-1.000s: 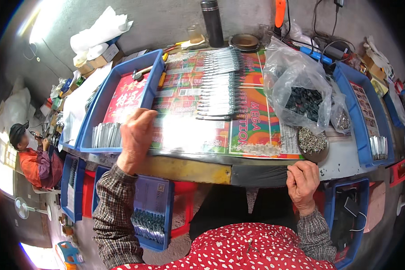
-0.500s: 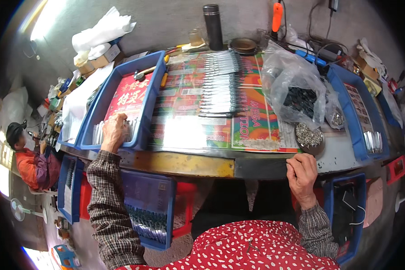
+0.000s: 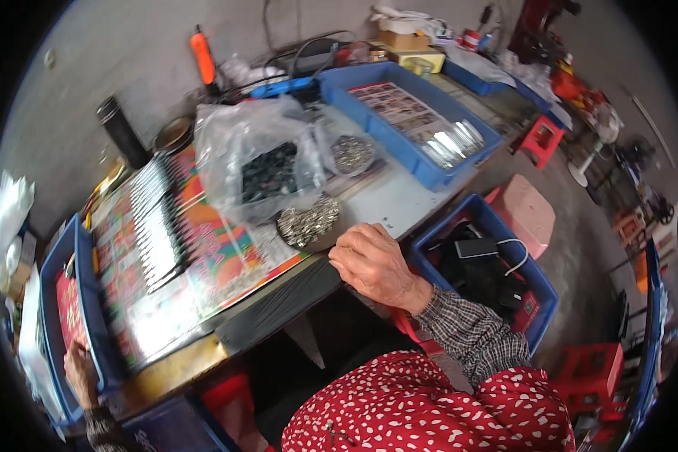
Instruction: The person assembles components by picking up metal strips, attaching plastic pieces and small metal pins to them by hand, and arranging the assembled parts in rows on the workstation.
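At the lower left, my left hand [image 3: 80,369] is at the near end of a blue tray [image 3: 89,290] with a red printed sheet [image 3: 71,307]. Its fingers are curled, and whatever they may hold is hidden. My right hand [image 3: 377,264] is at the table's front edge, fingers bent and pressed together, their contents hidden. Just beyond it stands a round dish of small silver metal parts [image 3: 309,222]. Behind that lies a clear plastic bag [image 3: 226,151] with black small parts [image 3: 270,173]. A row of silver pen-like pieces [image 3: 154,226] lies on the colourful printed sheet.
Another blue tray [image 3: 422,177] holds silver tubes [image 3: 453,145] on the table's right. Beside the table a lower blue bin [image 3: 539,320] contains dark items and a cable. Further right are a pink box [image 3: 523,215] and red stools [image 3: 541,142]. A black flask [image 3: 120,129] stands at the back.
The view has swung to the right, bringing the right tray and floor nearer the middle. My right hand remains by the table edge; my left hand remains at the left tray.
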`<state>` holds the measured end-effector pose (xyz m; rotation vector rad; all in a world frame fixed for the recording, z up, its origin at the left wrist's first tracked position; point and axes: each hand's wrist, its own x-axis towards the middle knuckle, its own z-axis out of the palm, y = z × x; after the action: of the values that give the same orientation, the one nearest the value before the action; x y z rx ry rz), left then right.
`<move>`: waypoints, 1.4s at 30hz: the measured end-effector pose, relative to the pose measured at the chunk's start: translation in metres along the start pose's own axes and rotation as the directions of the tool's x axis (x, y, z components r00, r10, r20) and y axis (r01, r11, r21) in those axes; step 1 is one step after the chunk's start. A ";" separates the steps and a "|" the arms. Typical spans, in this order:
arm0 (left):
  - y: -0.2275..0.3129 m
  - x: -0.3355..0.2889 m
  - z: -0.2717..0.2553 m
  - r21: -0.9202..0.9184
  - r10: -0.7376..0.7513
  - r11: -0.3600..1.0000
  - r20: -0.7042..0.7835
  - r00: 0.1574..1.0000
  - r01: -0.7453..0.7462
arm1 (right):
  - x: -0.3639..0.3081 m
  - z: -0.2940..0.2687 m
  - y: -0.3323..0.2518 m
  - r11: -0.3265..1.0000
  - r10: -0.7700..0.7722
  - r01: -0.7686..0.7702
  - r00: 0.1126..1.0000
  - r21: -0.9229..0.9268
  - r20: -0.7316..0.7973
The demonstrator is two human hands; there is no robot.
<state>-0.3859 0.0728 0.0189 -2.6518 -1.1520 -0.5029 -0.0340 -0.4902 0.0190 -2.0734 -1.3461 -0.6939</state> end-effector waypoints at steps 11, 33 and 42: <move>-0.016 -0.003 0.004 0.046 0.116 0.993 -0.072 0.991 -0.113 | 0.018 -0.050 0.091 0.978 0.057 -0.085 0.987 -0.189 -0.148; -0.081 0.010 0.037 0.074 0.025 0.997 -0.264 0.964 -0.006 | 0.021 -0.092 0.259 0.768 0.558 -0.408 0.804 -0.493 0.205; 0.054 -0.006 -0.037 -0.386 -0.005 0.912 -0.345 0.939 -0.137 | 0.026 -0.089 0.256 0.774 0.549 -0.402 0.810 -0.489 0.203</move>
<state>-0.3585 0.0210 0.0474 -2.7588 -0.9256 -1.2539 0.2023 -0.6218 0.0544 -2.8553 -0.7762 -0.4345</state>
